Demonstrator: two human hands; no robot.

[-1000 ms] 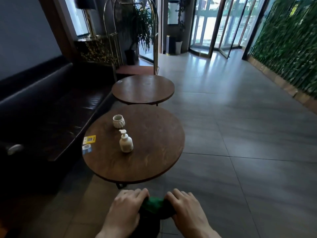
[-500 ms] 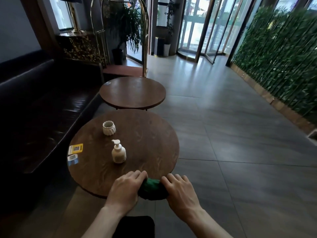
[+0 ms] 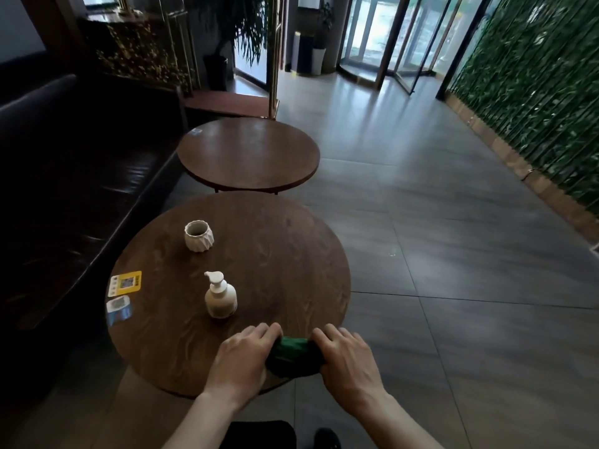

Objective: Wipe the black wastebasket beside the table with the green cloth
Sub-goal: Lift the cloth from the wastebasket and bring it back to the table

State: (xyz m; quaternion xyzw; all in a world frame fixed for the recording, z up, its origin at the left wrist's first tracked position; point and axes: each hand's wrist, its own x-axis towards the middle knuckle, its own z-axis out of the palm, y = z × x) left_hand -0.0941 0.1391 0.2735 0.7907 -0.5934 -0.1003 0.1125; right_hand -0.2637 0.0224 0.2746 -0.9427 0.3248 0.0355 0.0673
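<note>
My left hand [image 3: 241, 358] and my right hand [image 3: 348, 359] both grip a bunched green cloth [image 3: 293, 354] between them. The cloth is at the near edge of the round wooden table [image 3: 275, 270]; I cannot tell whether it touches the tabletop. The black wastebasket [image 3: 259, 434] shows only as a dark top at the bottom edge of the view, below my forearms and in front of the table. Neither hand touches it.
On the table stand a white pump bottle [image 3: 220, 296] and a white ribbed cup [image 3: 198, 235]; two cards [image 3: 124, 283] lie at its left edge. A second round table [image 3: 249, 157] stands behind, a dark sofa [image 3: 81, 176] lies left, tiled floor right. A dark shoe [image 3: 327, 439] is beside the wastebasket.
Both hands have lifted the green cloth off the wastebasket and carried it forward to the table's near edge. The wastebasket has dropped to the bottom of the view.
</note>
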